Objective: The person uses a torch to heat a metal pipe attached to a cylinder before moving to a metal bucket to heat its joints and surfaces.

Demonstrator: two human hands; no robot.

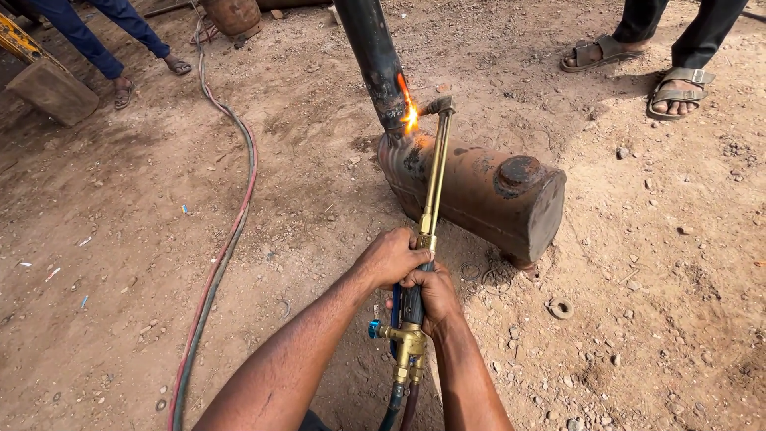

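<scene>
Your two forearms enter from the bottom edge and meet on a brass cutting torch (431,207). Your left hand (392,257) wraps over the front of the grip, fingers curled closed around it just below the long brass tubes. Your right hand (435,297) sits directly behind and touching the left, fingers clasped around the dark handle section. Below both hands lies the brass valve block with a blue knob (374,328); twin hoses (401,403) leave it toward the bottom edge. The torch runs up and away from you, its angled tip at a bright orange flame (410,114). This flame plays on a dark pipe (373,56) where it joins a rusty cylindrical tank (479,191) lying on its side on the dirt ground (654,303). To the left, a red and dark hose pair (227,239) snakes across the soil. Sandalled feet (638,68) of a bystander stand at upper right; another person's legs (104,36) show at upper left.
</scene>
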